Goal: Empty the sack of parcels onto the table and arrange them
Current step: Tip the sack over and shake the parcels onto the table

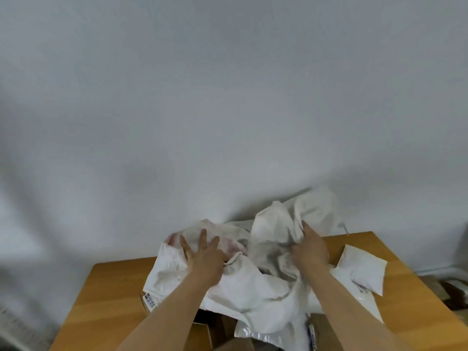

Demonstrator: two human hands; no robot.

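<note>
A crumpled white cloth sack (276, 224) lies in a heap on the wooden table (114, 287), its top bunched up against the wall. My left hand (202, 252) rests flat on the sack's left part with fingers spread. My right hand (307, 247) grips a fold of the sack at its raised right part. White plastic mailers poke out from under the cloth: one (359, 269) at the right, one with a label (152, 300) at the left. Brown cardboard boxes (205, 333) and a silvery mailer (255, 334) show at the near edge, partly hidden by my forearms.
A plain white wall stands directly behind the table. The table's left part is bare wood. Its right edge (405, 269) drops to the floor, where a dark object (453, 292) lies.
</note>
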